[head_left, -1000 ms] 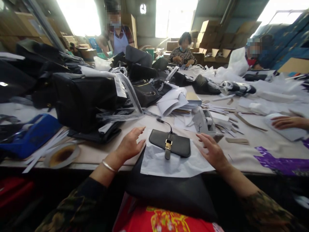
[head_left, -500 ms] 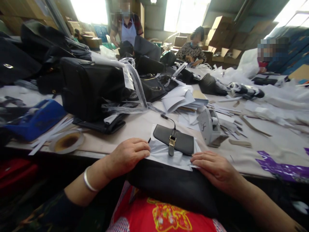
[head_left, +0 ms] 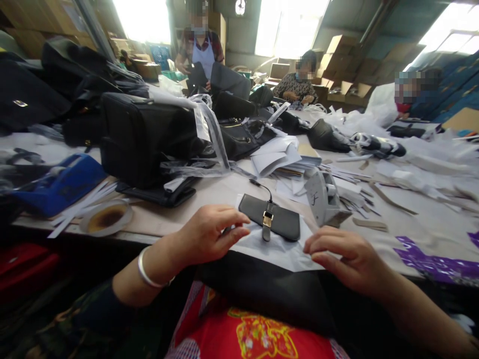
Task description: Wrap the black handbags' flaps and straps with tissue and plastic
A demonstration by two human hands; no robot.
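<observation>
A black wallet (head_left: 280, 222) with a gold clasp and a thin cord lies on a sheet of white tissue paper (head_left: 277, 252) at the table's near edge. The paper overlaps a black bag (head_left: 262, 291) that hangs toward my lap. My left hand (head_left: 209, 234), with a silver bangle on the wrist, hovers at the paper's left edge, its fingers loosely bent and apart. My right hand (head_left: 344, 257) is at the paper's right corner, fingers stretched toward it. Neither hand clearly grips anything.
A large black bag (head_left: 142, 139) and more dark bags are heaped at the left. A tape roll (head_left: 107, 217) and a blue object (head_left: 60, 182) lie nearby, and a tape dispenser (head_left: 324, 194) stands among paper scraps. Other people work along the far side.
My hands came back from beside the wallet to press on the paper's near edge, then lifted slightly. The view shifted a little.
</observation>
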